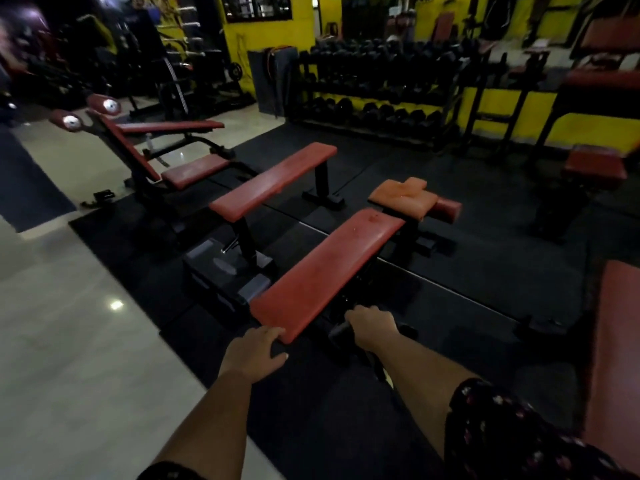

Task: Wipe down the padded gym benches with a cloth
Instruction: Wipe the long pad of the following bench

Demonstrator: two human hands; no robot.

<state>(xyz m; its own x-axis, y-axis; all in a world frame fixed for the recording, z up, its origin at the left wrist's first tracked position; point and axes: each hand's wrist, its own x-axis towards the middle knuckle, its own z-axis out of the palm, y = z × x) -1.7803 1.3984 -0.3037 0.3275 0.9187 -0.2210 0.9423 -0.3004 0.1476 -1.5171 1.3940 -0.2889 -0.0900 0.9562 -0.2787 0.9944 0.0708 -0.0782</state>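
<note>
A red padded bench [329,268] stretches away from me in the middle of the view. My left hand [254,351] grips the near end of its pad, fingers curled over the edge. My right hand [370,323] is wrapped round a dark handle [341,332] on the bench frame, just right of the pad. An orange cloth [401,195] lies folded over the small seat pad [446,209] at the bench's far end. A second flat red bench [273,180] stands to the left, and an inclined red bench [180,150] lies beyond it.
Black rubber mats [485,271] cover the floor under the benches; pale tiles [69,323] lie to the left. A dumbbell rack [374,88] lines the yellow back wall. Another red pad [616,348] sits at the right edge, and a red stool-like bench [595,164] stands far right.
</note>
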